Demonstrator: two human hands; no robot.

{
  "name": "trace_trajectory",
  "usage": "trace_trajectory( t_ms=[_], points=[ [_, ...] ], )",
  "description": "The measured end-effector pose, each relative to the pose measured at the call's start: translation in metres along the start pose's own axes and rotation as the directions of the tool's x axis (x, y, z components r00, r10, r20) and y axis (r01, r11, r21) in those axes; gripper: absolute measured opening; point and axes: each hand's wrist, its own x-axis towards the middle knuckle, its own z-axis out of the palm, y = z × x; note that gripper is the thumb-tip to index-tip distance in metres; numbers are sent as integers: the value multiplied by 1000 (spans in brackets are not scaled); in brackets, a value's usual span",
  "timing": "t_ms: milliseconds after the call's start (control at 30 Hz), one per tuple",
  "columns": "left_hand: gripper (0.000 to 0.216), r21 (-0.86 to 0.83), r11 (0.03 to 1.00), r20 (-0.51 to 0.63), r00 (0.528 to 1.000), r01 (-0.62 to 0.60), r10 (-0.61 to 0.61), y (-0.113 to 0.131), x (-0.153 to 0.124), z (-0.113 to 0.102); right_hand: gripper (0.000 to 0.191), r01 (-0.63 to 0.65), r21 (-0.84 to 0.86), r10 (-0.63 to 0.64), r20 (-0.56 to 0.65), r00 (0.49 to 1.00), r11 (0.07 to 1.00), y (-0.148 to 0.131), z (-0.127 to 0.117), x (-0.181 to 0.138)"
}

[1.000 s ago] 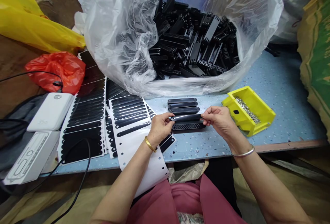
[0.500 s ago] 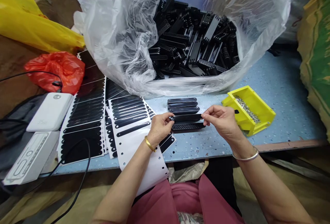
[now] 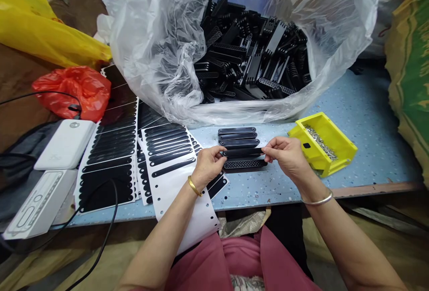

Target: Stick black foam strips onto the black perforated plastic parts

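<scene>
My left hand (image 3: 208, 163) and my right hand (image 3: 284, 154) pinch the two ends of a thin black strip (image 3: 241, 152), stretched level just above a black perforated grille part (image 3: 244, 164) that lies on the blue table (image 3: 365, 116). Three more black oblong parts (image 3: 237, 137) lie in a row right behind it. Left of my hands are white backing sheets (image 3: 167, 157) with rows of black strip stickers.
A big clear plastic bag (image 3: 161, 49) full of black grille parts (image 3: 251, 54) stands behind. A yellow tray (image 3: 323, 142) with small metal bits sits at right. White devices (image 3: 65, 144), cables, a red bag (image 3: 75, 90) and a yellow bag (image 3: 36, 27) fill the left.
</scene>
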Motion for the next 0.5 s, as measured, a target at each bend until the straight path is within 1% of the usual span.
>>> trace_trajectory(
  t_ms=[167,267,500],
  points=[
    [26,18,1000,1,1000,-25,25,-1,0,-1,30,-71,30,72,-30,997,997,6,1,8],
    [26,17,1000,2,1000,-16,16,0,0,-1,31,-105,22,106,-28,994,994,8,2,11],
    [26,22,1000,12,1000,8,-8,6,-1,-2,29,-115,7,115,-28,993,993,9,1,11]
  ],
)
